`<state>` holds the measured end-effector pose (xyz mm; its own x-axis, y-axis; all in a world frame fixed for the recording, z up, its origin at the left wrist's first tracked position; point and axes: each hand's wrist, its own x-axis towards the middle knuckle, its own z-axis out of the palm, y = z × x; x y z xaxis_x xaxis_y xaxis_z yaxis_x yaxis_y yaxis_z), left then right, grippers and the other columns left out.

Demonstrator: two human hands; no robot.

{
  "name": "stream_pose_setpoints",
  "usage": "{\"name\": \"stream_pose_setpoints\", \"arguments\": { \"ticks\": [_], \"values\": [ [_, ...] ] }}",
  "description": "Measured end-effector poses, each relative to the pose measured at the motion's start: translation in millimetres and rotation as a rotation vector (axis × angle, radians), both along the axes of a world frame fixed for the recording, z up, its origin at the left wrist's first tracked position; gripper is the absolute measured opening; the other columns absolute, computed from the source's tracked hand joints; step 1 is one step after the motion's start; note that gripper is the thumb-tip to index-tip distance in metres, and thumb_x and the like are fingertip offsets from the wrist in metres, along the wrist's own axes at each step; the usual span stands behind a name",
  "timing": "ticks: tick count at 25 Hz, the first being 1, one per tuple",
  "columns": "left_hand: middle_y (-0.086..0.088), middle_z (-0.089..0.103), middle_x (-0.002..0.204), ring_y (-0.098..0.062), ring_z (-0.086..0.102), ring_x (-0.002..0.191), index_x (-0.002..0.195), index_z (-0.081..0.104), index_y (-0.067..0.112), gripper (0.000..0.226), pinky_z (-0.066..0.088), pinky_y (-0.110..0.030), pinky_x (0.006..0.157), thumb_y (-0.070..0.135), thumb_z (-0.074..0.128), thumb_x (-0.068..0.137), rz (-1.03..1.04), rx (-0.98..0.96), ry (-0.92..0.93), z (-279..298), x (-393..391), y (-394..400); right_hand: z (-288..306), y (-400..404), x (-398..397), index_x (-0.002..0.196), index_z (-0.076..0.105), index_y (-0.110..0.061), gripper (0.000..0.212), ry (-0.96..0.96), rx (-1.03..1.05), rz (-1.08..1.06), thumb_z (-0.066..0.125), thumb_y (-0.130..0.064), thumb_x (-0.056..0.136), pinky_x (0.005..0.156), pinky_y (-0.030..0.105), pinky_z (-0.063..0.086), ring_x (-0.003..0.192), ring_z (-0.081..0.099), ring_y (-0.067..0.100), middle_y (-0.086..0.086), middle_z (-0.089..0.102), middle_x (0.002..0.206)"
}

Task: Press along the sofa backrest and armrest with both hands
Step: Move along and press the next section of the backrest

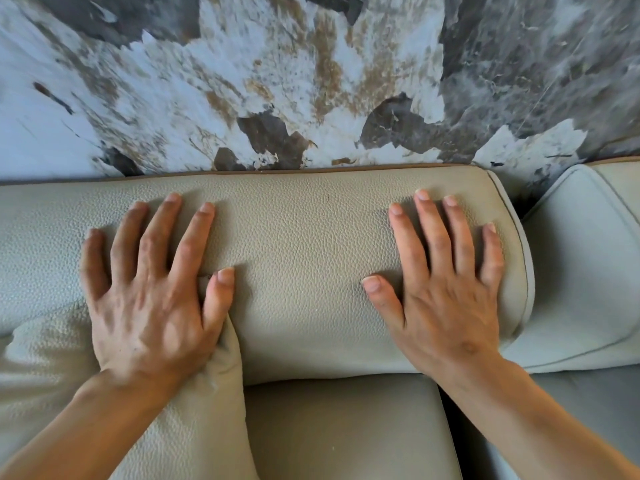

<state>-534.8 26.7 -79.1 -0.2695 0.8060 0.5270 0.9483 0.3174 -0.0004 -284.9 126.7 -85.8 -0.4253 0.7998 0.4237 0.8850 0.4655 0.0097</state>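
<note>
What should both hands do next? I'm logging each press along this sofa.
Probably lift and shift sideways: the left hand and right hand already lie flat, fingers spread, on the backrest cushion, the right near its piped end.

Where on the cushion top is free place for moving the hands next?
Free: the pebbled beige leather backrest between left hand and right hand. Crowded: the right hand nears the cushion's piped right edge.

Backrest [304, 258] pebbled beige leather; wall [311, 81] mottled white, grey, brown marble.
</note>
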Motion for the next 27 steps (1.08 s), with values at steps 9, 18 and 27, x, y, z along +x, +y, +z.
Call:
{"name": "stream_pose_setpoints", "arguments": {
  "ticks": [9, 18, 27],
  "values": [
    [-0.001, 0.013, 0.165, -0.026, 0.006, 0.152, 0.156, 0.007, 0.033, 0.068, 0.001, -0.057, 0.121, 0.064, 0.003, 0.095, 0.133, -0.391, -0.072, 31, 15, -7, 8, -2, 0, 0.152, 0.014, -0.026, 0.073, 0.002, -0.1, 0.032, 0.012, -0.067, 0.092, 0.115, 0.051, -0.003, 0.147, 0.009, 0.028, 0.005, 0.019, 0.162],
    [-0.002, -0.001, 0.167, -0.025, -0.008, 0.153, 0.157, -0.003, 0.031, 0.069, -0.01, -0.05, 0.121, 0.062, 0.001, 0.095, 0.129, -0.236, -0.058, 117, 75, -80, 94, -64, 31, 0.153, -0.006, -0.034, 0.071, 0.054, -0.135, 0.046, 0.0, -0.067, 0.09, 0.115, 0.05, -0.011, 0.149, -0.008, 0.019, -0.006, -0.003, 0.165],
    [-0.011, 0.021, 0.164, -0.034, 0.014, 0.151, 0.155, 0.026, 0.021, 0.068, 0.007, -0.059, 0.12, 0.054, 0.029, 0.095, 0.071, 0.032, 0.081, 279, 105, -183, 279, -173, 60, 0.154, 0.02, -0.025, 0.069, 0.209, 0.088, 0.106, 0.014, -0.061, 0.095, 0.117, 0.051, 0.002, 0.149, 0.013, 0.026, 0.004, 0.018, 0.163]
  ]
}}
